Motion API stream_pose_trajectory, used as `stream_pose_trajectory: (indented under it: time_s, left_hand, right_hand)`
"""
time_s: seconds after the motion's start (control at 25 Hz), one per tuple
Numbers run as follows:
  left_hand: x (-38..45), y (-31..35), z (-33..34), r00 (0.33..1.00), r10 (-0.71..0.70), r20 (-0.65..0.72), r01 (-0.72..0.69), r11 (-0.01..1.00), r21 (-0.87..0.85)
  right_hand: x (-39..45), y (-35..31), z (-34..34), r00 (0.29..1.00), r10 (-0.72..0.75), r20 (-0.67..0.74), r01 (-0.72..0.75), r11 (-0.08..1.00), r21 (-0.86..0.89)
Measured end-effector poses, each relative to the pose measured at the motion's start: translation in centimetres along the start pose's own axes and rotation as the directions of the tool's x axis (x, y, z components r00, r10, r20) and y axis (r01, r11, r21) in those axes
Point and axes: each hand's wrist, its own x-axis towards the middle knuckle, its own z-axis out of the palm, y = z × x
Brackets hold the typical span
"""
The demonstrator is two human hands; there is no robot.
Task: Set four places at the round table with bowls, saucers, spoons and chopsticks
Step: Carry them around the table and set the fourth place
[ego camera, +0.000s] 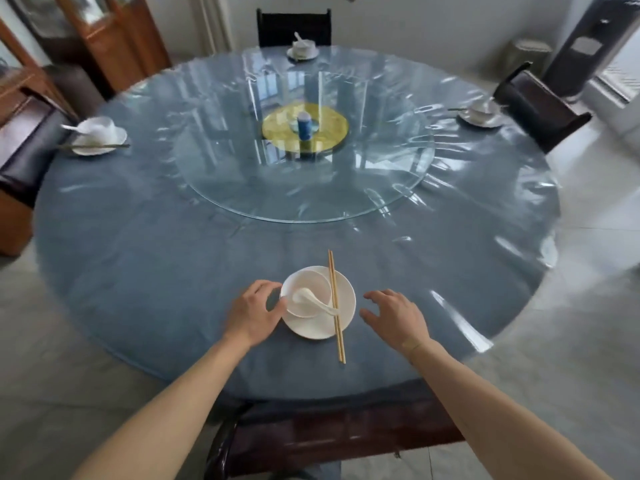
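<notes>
White near place: a round white ceramic saucer (341, 289) sits near the front edge of the desk, with a small white ceramic bowl (306, 291) resting on its left half.
Spoon: a white ceramic soup spoon (313, 301) lies in the bowl, its scoop to the left and its handle running right over the bowl's rim towards the chopsticks.
Chopsticks: a pair of pale wooden chopsticks (335, 303) lies side by side across the right part of the saucer, one end pointing away towards the centre of the desk, the other end reaching past the saucer's near rim onto the cloth.
Desk: a large round desk (138, 271) covered in blue-grey cloth under a clear, glossy plastic sheet.
Left grip: the left hand (252, 315) is beside the saucer's left rim, fingers curled, with thumb and fingertips touching the edge of the bowl and saucer; whether it truly pinches them I cannot tell.
Right grip: the right hand (394, 315) hovers just right of the saucer, fingers spread and relaxed, holding nothing and clear of the crockery.
Left place: a white bowl, spoon and saucer with chopsticks (98, 136) stands at the left edge.
Far place: a white bowl set (302, 48) stands at the far edge before a dark chair (277, 26).
Right place: a white bowl set (479, 112) stands at the right edge.
Centre: a round glass turntable (242, 181) carries a yellow disc (329, 128) with a small blue cylinder (304, 126).
</notes>
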Motion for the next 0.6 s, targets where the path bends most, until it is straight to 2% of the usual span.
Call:
stream_pose_trajectory:
  time_s: [0.2, 0.36, 0.6]
  left_hand:
    - [2.2, -3.1, 0.2, 0.992, -0.122, 0.032, 0.123, 0.992, -0.022]
    - [3.6, -4.1, 1.2, 0.972, -0.196, 0.128, 0.204, 0.977, -0.056]
    - [4.8, -4.0, 3.4, 0.923, -0.263, 0.282, 0.294, 0.953, -0.073]
  right_hand:
    - [4.1, -0.7, 0.9, 0.998, 0.040, 0.053, -0.039, 0.999, -0.019]
    - [5.8, -1.0, 2.2, 0.993, 0.073, 0.093, -0.076, 0.997, 0.021]
    - [7.1, -0.9, 4.6, 0.962, 0.126, 0.242, -0.142, 0.989, 0.049]
